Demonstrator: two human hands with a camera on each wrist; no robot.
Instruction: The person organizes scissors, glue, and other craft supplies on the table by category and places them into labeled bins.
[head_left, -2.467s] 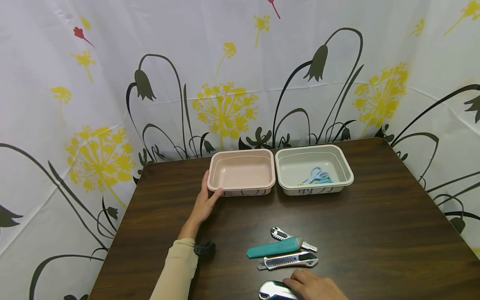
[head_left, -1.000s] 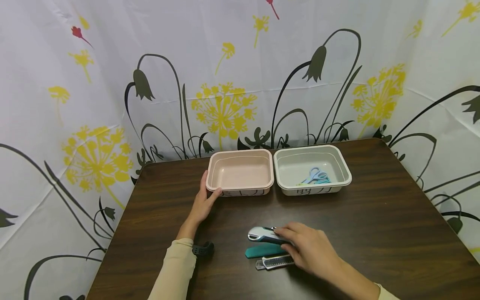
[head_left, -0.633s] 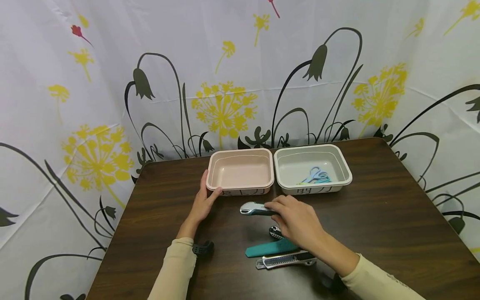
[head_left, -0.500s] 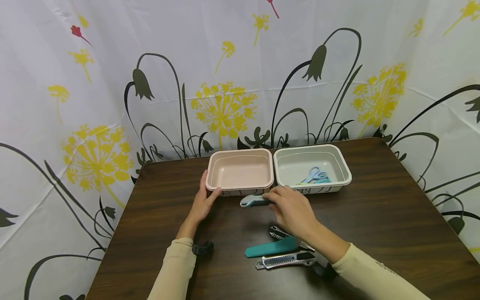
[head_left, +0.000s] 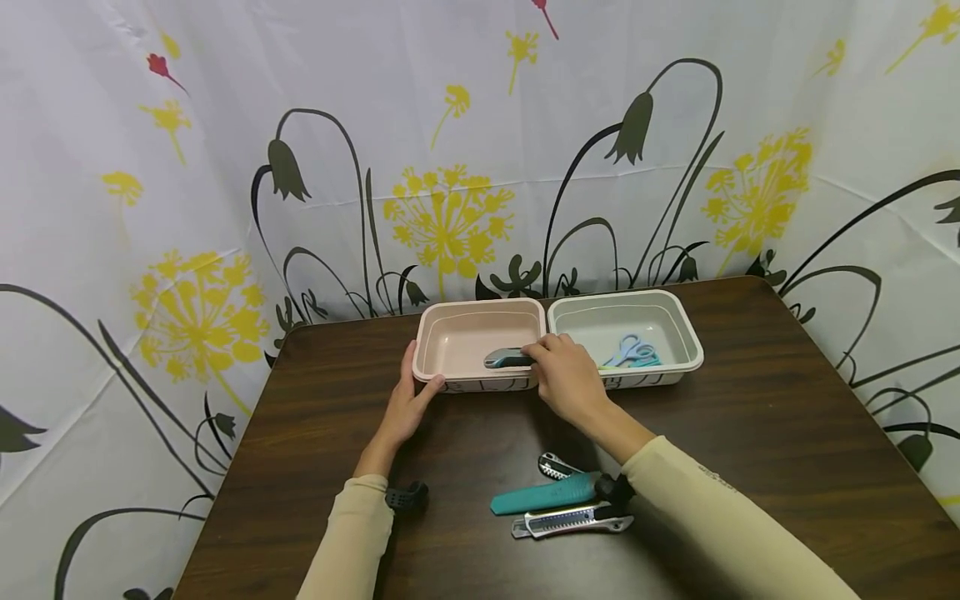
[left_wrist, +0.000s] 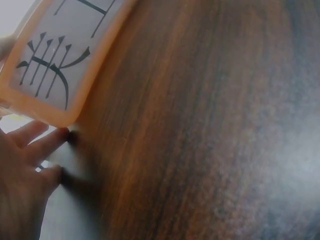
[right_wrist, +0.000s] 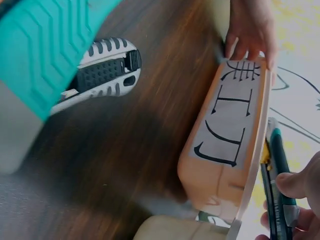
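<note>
My right hand (head_left: pixel 572 379) grips a white-and-dark utility knife (head_left: pixel 507 358) by one end, above the pink bin (head_left: pixel 480 385) at its right front. In the right wrist view the thumb and fingers close on the knife (right_wrist: pixel 280 170) just past the bin's rim. My left hand (head_left: pixel 402 408) rests against the bin's left front corner, thumb at the front rim and fingers along the side. Nearer me lie a small silver utility knife (head_left: pixel 553 466), a teal-handled tool (head_left: pixel 536 497) whose kind I cannot tell, and a silver snap-off cutter (head_left: pixel 570 520).
A pale green bin (head_left: pixel 622 315) stands right of the pink one, with light blue scissors (head_left: pixel 633 350) and other small items inside. Both bins carry written labels. Behind the dark wooden table (head_left: pixel 765 433) hangs a flowered curtain (head_left: pixel 465 125).
My right hand has picked up the utility knife from the near edge, carried it over the other cutters and brought it to the pink bin. The left hand has stayed at the bin.
</note>
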